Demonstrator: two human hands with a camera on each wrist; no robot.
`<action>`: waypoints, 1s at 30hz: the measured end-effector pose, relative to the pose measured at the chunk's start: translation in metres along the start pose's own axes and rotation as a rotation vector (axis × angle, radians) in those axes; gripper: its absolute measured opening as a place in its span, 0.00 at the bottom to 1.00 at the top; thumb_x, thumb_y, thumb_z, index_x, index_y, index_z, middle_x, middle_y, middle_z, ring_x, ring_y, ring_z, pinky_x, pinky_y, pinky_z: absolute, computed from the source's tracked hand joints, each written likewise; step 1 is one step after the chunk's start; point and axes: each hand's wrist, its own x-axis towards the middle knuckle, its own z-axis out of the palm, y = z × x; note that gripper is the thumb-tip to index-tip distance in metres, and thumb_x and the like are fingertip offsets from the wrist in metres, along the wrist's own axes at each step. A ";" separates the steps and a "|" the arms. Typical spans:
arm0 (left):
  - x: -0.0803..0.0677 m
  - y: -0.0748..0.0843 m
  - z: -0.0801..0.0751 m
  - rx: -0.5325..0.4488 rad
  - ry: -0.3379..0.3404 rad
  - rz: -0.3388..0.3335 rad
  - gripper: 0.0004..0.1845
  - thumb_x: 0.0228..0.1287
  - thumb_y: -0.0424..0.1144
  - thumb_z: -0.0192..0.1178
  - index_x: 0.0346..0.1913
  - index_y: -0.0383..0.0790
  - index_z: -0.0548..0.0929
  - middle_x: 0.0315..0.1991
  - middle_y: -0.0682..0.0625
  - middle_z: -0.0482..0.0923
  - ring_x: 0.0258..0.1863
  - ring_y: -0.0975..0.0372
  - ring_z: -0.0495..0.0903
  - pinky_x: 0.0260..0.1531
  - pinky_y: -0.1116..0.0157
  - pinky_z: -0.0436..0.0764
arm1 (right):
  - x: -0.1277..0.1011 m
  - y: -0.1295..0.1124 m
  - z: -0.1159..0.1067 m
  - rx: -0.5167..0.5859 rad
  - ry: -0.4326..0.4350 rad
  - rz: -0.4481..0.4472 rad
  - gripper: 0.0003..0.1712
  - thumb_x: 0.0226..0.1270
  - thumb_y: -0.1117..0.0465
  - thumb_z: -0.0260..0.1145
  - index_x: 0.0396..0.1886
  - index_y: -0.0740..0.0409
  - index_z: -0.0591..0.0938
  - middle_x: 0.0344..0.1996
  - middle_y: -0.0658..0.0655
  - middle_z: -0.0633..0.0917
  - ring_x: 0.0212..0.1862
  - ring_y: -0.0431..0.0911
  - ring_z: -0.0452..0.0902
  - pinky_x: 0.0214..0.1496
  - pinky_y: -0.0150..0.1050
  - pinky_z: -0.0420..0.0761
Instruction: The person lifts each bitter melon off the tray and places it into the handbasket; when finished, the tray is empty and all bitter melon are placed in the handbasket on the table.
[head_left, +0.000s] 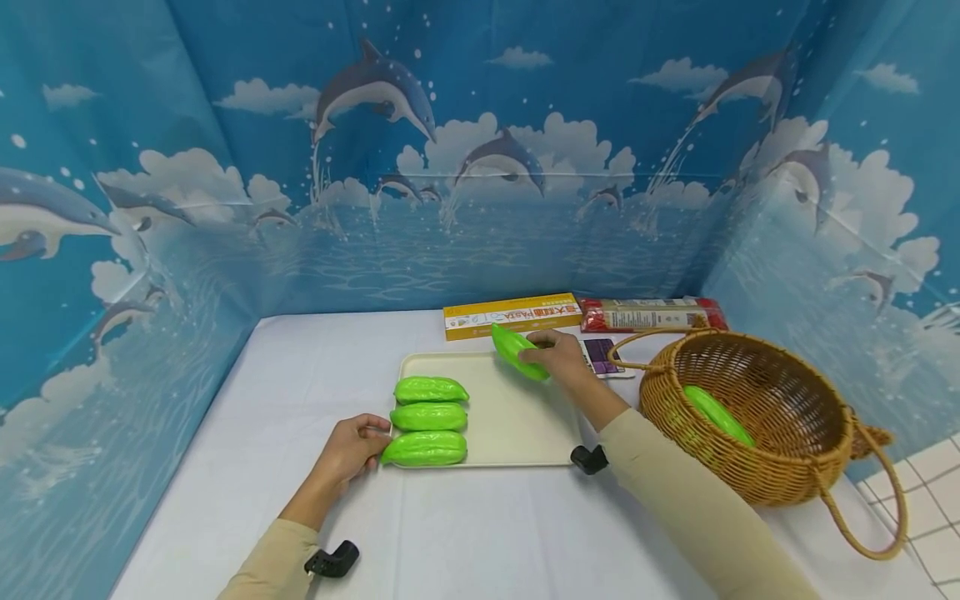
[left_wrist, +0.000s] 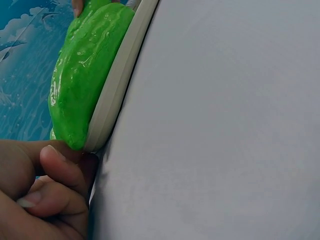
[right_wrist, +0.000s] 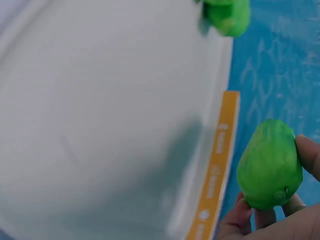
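A cream tray (head_left: 517,417) lies on the white table, with three bright green bitter melons (head_left: 429,417) side by side along its left end. At the tray's left edge, my left hand (head_left: 354,450) has its fingers curled and holds the rim, beside the tip of the nearest melon (left_wrist: 85,75). My right hand (head_left: 558,354) grips another bitter melon (head_left: 517,352), tilted above the tray's far right part. In the right wrist view this held melon (right_wrist: 270,165) sits between thumb and fingers, apart from the tray surface. One more melon (head_left: 718,415) lies inside the wicker basket (head_left: 675,433).
Behind the tray stands a yellow pasta box (head_left: 513,317), with a red-ended packet (head_left: 652,315) to its right. A purple and white card-like item (head_left: 603,357) lies between tray and basket. The basket's rope handles stick out. Blue dolphin-print curtains (head_left: 480,233) surround the table.
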 end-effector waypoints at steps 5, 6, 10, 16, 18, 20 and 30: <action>0.000 0.001 -0.003 0.005 0.013 -0.011 0.11 0.67 0.31 0.64 0.50 0.36 0.82 0.34 0.46 0.79 0.18 0.63 0.71 0.15 0.69 0.68 | -0.025 -0.019 0.000 0.051 -0.088 0.016 0.29 0.67 0.56 0.72 0.65 0.58 0.78 0.59 0.60 0.77 0.56 0.51 0.73 0.53 0.39 0.78; 0.000 0.001 -0.004 0.005 0.015 -0.012 0.11 0.67 0.31 0.64 0.50 0.36 0.82 0.34 0.46 0.79 0.18 0.63 0.71 0.15 0.69 0.69 | -0.032 -0.022 0.000 0.058 -0.107 0.014 0.29 0.67 0.55 0.72 0.65 0.57 0.77 0.59 0.60 0.77 0.56 0.51 0.73 0.53 0.39 0.79; 0.000 0.000 -0.003 -0.002 0.006 -0.011 0.11 0.66 0.31 0.64 0.51 0.35 0.82 0.34 0.46 0.79 0.18 0.64 0.71 0.15 0.69 0.69 | -0.054 -0.030 -0.006 0.071 -0.181 -0.003 0.30 0.68 0.52 0.72 0.66 0.55 0.77 0.60 0.59 0.76 0.56 0.51 0.74 0.51 0.38 0.81; -0.001 0.000 0.001 -0.005 0.004 0.000 0.11 0.66 0.31 0.65 0.50 0.35 0.82 0.33 0.46 0.79 0.17 0.64 0.71 0.15 0.70 0.69 | -0.092 -0.045 -0.039 0.053 -0.291 -0.063 0.33 0.74 0.49 0.66 0.73 0.57 0.70 0.62 0.62 0.75 0.55 0.51 0.75 0.53 0.40 0.80; -0.001 0.001 0.001 -0.003 0.009 -0.003 0.11 0.66 0.30 0.65 0.50 0.35 0.82 0.33 0.46 0.79 0.17 0.64 0.71 0.15 0.70 0.69 | -0.102 -0.050 -0.054 0.045 -0.311 -0.081 0.35 0.76 0.49 0.64 0.75 0.60 0.67 0.62 0.64 0.74 0.54 0.50 0.75 0.53 0.39 0.80; -0.001 0.001 0.002 0.002 0.017 -0.008 0.11 0.66 0.30 0.65 0.50 0.35 0.82 0.33 0.46 0.78 0.17 0.64 0.70 0.15 0.70 0.69 | -0.111 -0.054 -0.068 0.032 -0.315 -0.087 0.36 0.77 0.49 0.63 0.76 0.61 0.66 0.62 0.64 0.73 0.53 0.49 0.76 0.51 0.38 0.81; -0.001 0.001 0.002 0.008 0.009 -0.015 0.11 0.66 0.31 0.65 0.50 0.35 0.82 0.32 0.46 0.77 0.17 0.64 0.70 0.16 0.69 0.69 | -0.129 -0.059 -0.132 0.010 -0.307 -0.091 0.33 0.80 0.53 0.59 0.74 0.64 0.64 0.52 0.59 0.77 0.44 0.46 0.80 0.42 0.39 0.84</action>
